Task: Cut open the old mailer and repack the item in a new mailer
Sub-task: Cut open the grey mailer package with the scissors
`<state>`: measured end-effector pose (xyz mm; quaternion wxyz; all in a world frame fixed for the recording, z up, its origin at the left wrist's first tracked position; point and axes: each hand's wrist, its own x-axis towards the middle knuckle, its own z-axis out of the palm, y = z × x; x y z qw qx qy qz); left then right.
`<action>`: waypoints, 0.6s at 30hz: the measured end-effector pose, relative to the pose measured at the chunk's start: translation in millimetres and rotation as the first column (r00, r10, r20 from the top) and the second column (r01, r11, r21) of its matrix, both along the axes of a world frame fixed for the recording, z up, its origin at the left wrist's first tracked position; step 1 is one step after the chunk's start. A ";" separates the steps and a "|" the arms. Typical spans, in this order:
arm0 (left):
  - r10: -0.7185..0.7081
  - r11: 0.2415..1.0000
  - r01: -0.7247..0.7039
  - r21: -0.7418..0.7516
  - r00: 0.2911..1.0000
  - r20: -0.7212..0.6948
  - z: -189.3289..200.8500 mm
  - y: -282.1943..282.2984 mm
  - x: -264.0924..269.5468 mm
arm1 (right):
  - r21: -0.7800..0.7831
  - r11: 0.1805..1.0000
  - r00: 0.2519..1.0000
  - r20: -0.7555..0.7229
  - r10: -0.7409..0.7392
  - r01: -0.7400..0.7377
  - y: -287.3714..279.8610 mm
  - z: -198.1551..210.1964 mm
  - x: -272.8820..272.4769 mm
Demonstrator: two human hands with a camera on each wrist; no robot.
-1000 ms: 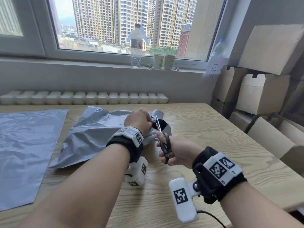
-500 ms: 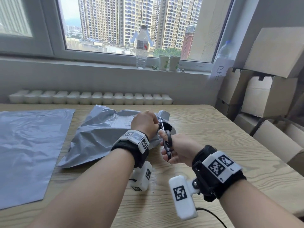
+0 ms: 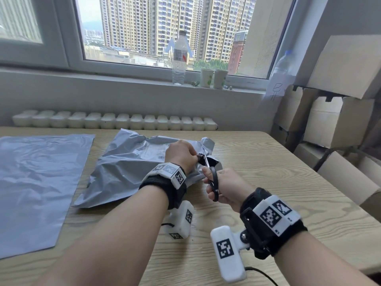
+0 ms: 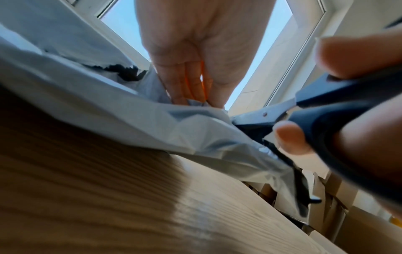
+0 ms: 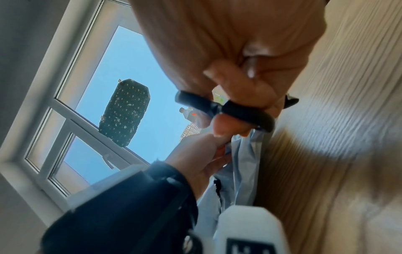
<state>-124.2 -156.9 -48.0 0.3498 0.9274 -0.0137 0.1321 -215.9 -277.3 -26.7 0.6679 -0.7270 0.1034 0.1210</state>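
The scissors' (image 3: 212,178) blade tips vanish behind the left hand (image 3: 180,154) and the crumpled end of the old mailer (image 3: 127,164), so how far the cut runs cannot be told. Whatever the mailer holds is hidden. The new mailer (image 3: 39,182) is cut off by the left edge. The printing on the old mailer's label (image 3: 158,154) is too small to read. In the right wrist view the near wrist device (image 5: 250,230) is blurred.

From my right wrist camera: my right hand (image 5: 239,56), fingers through the black loops of the scissors (image 5: 228,110). Below it, my left hand (image 5: 200,154) pinching the grey old mailer (image 5: 241,171), which hangs crumpled against the desk (image 5: 339,120). Black wrist strap (image 5: 121,209) at lower left. Window (image 5: 91,96) behind, a dark speckled patch on its glass.
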 end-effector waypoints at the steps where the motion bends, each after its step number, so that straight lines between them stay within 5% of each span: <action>1: -0.013 1.000 0.013 -0.003 1.000 -0.006 0.0 0.3 -0.7 | -0.008 1.000 1.000 -0.025 0.019 -0.019 -1.9 1.2 0.3; 7: -0.080 0.997 0.080 -0.003 0.997 0.006 3.0 1.5 -6.0 | -0.115 0.990 0.991 -0.110 0.073 -0.086 2.2 5.2 8.4; 18: -0.009 0.999 0.009 0.050 1.000 0.001 0.2 5.1 -2.5 | 0.011 1.000 1.000 -0.026 -0.014 0.015 3.8 4.3 0.4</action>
